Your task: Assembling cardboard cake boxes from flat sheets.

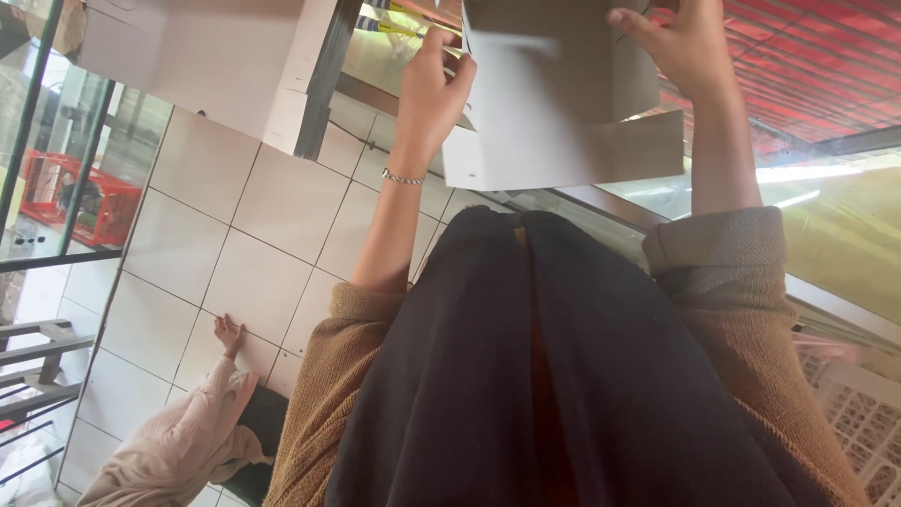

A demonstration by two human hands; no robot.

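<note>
Holding a folded grey cardboard box (563,103) up in front of the body, both hands work at its upper part near the top edge of the view. The left hand (432,94) grips the box's left side, its fingers (462,75) curled over the edge of a flap and the thumb pressed against the panel; a thin silver bracelet (404,177) circles that wrist. The right hand (685,42) clasps the right side of the box higher up, its fingers (631,21) hooked over the top of a panel, so both hands are closed on the cardboard. The box is partly opened, with one long flap (572,155) sticking out low and to the right.

Both forearms are bare, with brown knitted sleeves (727,249) pushed back toward the elbows. A dark cloth (544,376) hangs down the middle of the chest and fills much of the lower view.

White square floor tiles (235,244) spread out to the left. On them, at the lower left, another person in a pale pink garment (178,446) rests a hand (228,333) on the tiles. A red crate (80,197) stands behind a glass panel at the far left. A red striped awning (817,66) shows at the upper right, and a white lattice crate (863,422) sits at the lower right corner.
</note>
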